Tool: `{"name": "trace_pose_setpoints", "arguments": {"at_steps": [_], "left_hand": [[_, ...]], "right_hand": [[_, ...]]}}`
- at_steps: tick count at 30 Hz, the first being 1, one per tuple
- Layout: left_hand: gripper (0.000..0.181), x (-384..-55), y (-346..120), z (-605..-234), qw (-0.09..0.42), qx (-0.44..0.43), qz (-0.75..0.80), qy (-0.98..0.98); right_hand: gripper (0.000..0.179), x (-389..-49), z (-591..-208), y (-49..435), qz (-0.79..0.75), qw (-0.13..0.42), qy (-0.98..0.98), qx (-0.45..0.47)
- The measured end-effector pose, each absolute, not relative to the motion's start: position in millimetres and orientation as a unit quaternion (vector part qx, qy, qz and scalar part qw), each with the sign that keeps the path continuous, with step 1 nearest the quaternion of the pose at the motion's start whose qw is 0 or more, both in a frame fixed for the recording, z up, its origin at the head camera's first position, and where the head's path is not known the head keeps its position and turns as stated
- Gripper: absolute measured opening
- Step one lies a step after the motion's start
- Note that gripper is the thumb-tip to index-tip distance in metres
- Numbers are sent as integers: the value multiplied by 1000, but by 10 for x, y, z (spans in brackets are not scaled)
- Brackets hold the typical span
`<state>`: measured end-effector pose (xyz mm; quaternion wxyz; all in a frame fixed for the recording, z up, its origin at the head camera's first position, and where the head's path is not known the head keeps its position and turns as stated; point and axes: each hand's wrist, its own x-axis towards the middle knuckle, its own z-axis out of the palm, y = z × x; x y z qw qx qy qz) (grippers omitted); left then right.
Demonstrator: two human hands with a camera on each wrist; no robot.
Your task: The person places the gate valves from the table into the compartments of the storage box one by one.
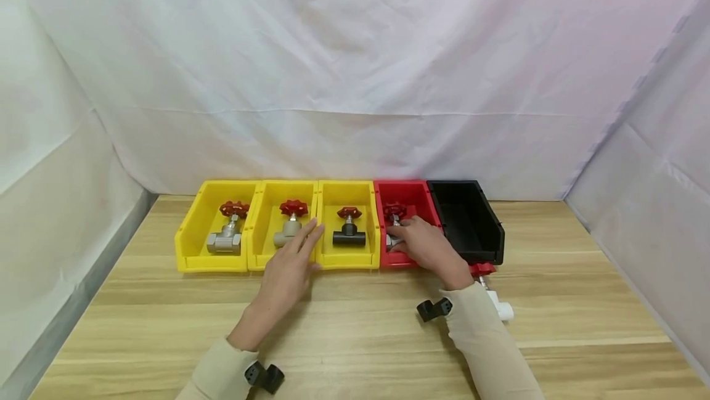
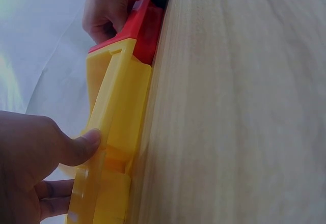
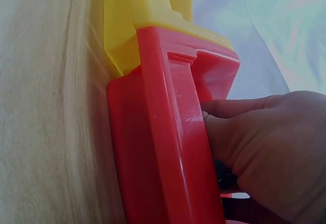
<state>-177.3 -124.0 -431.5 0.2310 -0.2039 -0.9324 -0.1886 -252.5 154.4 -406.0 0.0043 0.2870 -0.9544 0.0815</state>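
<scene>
My right hand (image 1: 426,244) reaches into the red bin (image 1: 403,187), its fingers curled round the body of a silver valve (image 1: 391,242) with a red handwheel; the hand covers much of it. In the right wrist view the thumb goes behind the front wall of the red bin (image 3: 178,132). My left hand (image 1: 288,270) is over the front of the middle yellow bins, fingers straight, overlapping a grey valve (image 1: 284,235). Its thumb (image 2: 86,145) rests on the front rim of a yellow bin (image 2: 119,76) in the left wrist view.
The left yellow bin (image 1: 211,264) holds a silver valve (image 1: 224,241); the third yellow bin (image 1: 347,261) holds a black valve (image 1: 349,237). A black bin (image 1: 463,221) stands at the row's right end. Before it lies a white valve (image 1: 501,307), partly behind the right sleeve.
</scene>
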Motion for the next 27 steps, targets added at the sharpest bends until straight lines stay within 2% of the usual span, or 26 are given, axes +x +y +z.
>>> {"name": "trace_pose_setpoints", "arguments": {"at_steps": [18,27], "left_hand": [[74,-1772,-1232,-4310,232,-199,-190,-933],[75,-1776,-1232,-4313,227,-198,-191,-934]], "right_hand": [[32,-2560,-4092,1566,147,-27,-944,296],[38,-2530,-4080,1558,156,-35,-949,273]]}}
